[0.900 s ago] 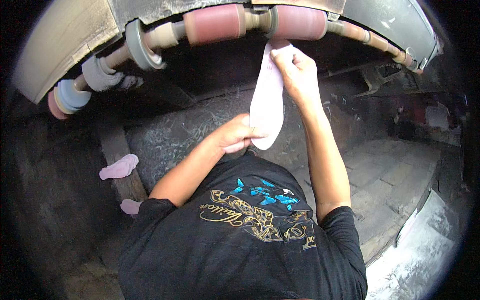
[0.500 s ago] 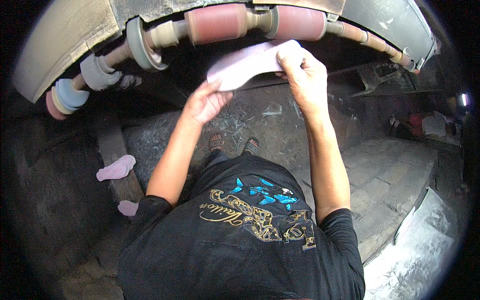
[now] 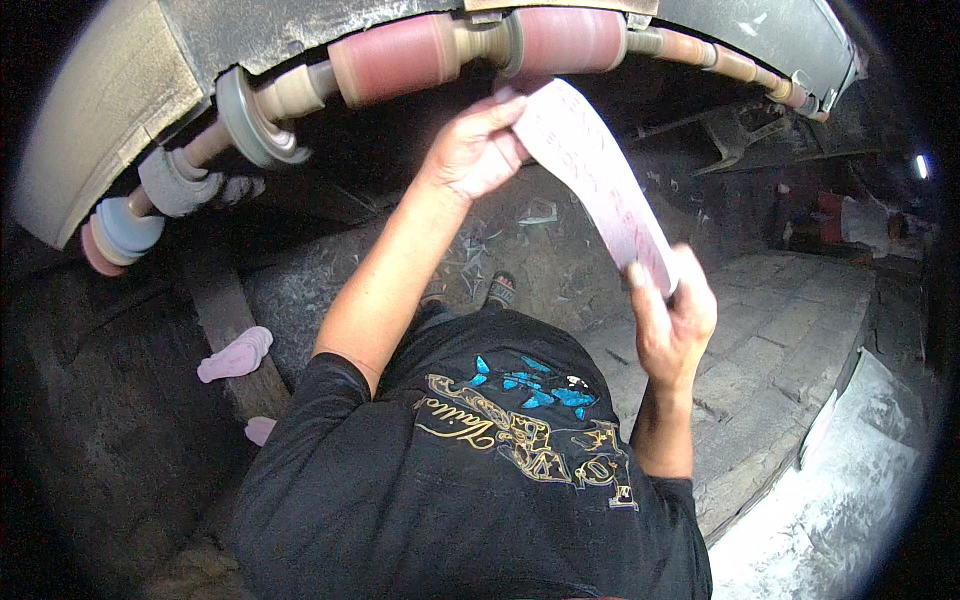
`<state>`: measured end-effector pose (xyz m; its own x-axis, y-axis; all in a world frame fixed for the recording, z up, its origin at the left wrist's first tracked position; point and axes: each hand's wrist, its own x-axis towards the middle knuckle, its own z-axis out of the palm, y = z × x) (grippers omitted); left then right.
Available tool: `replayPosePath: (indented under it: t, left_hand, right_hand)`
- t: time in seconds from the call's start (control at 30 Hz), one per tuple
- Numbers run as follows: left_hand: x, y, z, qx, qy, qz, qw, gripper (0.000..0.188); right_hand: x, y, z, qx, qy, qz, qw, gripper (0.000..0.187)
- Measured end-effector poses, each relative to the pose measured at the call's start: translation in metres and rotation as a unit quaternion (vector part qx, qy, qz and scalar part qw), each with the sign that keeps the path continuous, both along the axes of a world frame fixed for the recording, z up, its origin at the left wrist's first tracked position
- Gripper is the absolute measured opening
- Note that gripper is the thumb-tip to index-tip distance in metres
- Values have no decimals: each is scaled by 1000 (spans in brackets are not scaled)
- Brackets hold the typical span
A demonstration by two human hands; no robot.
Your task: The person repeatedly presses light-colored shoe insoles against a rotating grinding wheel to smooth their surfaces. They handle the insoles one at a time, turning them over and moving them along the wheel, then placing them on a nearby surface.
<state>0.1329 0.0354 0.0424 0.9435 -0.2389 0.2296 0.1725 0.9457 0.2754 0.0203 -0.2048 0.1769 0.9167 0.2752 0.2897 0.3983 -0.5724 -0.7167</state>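
Observation:
A pale pink shoe insole (image 3: 600, 190) with reddish printing stretches between my two hands, slanting down to the right. My left hand (image 3: 475, 150) pinches its upper end between thumb and fingers, just under the sanding shaft. At the lower end, my right hand (image 3: 675, 325) grips the insole with the thumb on top. The insole's upper edge lies right below the right-hand red sanding drum (image 3: 568, 42), which looks blurred as if spinning. Whether they touch I cannot tell.
A second red drum (image 3: 393, 60) and several smaller wheels line the curved shaft under a grey hood (image 3: 300, 30). On a beam to my left lies a pile of pink insoles (image 3: 236, 355), another (image 3: 260, 430) nearer me. A dusty white sheet (image 3: 840, 470) hangs at right.
The insole has swung from nearly level to a steep slant, its printed face now showing. My left hand has moved up and right; my right hand has dropped down and right.

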Motion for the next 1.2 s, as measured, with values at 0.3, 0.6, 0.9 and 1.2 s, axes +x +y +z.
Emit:
replayPosePath:
  t: [0.3, 0.6, 0.9, 1.2]
  left_hand:
    - [-17, -37, 42, 165, -5, -8, 986, 36]
    - [-78, -13, -7, 235, 106, -5, 966, 47]
    - [-152, 31, -62, 173, 228, -42, 957, 47]
    - [-50, 85, -72, 34, 131, 91, 987, 46]
  right_hand:
    - [-4, 17, -76, -68, 154, 45, 985, 22]
    - [120, 79, -56, 94, 195, 63, 974, 32]
    - [124, 114, -49, 113, 82, 29, 990, 26]
    - [99, 100, -26, 150, 59, 33, 986, 21]
